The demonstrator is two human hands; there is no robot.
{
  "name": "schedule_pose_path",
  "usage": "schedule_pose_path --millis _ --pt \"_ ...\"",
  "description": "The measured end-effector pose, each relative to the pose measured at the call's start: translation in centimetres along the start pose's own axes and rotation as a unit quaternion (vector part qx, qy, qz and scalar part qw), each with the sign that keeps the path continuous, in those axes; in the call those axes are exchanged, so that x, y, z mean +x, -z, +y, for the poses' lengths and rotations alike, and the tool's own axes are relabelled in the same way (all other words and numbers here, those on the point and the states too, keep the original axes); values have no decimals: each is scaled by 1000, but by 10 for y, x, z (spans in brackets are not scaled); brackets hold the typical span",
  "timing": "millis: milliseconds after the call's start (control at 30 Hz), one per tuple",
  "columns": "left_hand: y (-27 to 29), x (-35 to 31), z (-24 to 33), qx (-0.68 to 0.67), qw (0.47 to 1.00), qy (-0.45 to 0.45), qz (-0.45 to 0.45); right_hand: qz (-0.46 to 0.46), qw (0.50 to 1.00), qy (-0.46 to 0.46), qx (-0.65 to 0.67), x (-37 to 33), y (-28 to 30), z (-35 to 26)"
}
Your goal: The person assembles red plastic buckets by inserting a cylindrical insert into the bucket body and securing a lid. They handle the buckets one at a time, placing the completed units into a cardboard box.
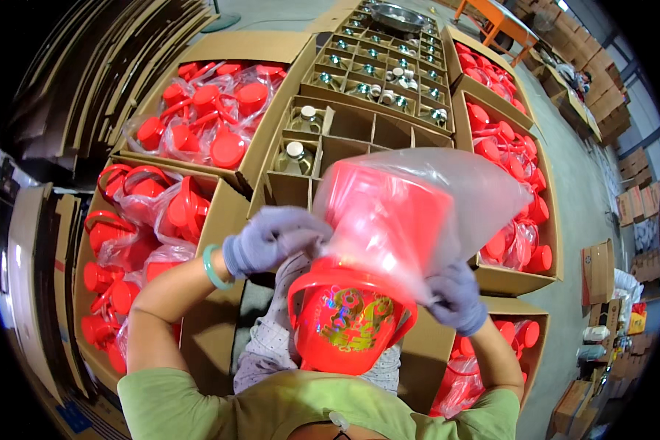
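A red plastic jug-like container (348,319) with a handle and shiny gold print lies tilted across my lap. Its far part sits inside a clear plastic bag (484,191), which puffs out to the right beyond it. My left hand (279,236), in a lavender glove, is curled closed on the bag's edge at the container's left side. Gathered plastic is pinched in my gloved right hand (456,297) on the other side. The bag covers the fingertips of neither hand fully, but some fingers are hidden behind the plastic and the container.
Open cartons of bagged red containers stand at left (136,242), far left (213,110) and right (517,183). Ahead, a divided carton (352,125) holds a few glass bottles (295,158); behind it are more divided bottles and a metal bowl (397,16). Flattened cardboard (110,66) leans at left.
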State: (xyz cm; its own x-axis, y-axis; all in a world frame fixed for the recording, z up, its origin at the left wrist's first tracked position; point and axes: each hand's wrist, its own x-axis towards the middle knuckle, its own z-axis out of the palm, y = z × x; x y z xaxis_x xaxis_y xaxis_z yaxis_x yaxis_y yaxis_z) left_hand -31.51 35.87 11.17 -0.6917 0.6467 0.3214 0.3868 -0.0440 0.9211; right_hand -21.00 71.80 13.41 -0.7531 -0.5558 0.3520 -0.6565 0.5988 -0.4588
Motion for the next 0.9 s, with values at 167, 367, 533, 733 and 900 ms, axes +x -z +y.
schedule_pose_path --millis 167,367,533,733,900 --pt "-26 -108 -80 52 979 165 -110 -17 999 -4 45 -48 -56 -18" --pt "-24 -114 16 142 963 108 -204 -73 991 -44 105 -80 -81 -57" --pt "-55 -119 98 146 965 -68 -208 -59 991 -81 84 -84 -96 -78" --pt "-59 -108 126 182 904 189 -338 70 962 -202 168 -69 -123 -66" --pt "-29 -64 170 24 956 291 -12 149 927 -327 109 -37 -125 -14"
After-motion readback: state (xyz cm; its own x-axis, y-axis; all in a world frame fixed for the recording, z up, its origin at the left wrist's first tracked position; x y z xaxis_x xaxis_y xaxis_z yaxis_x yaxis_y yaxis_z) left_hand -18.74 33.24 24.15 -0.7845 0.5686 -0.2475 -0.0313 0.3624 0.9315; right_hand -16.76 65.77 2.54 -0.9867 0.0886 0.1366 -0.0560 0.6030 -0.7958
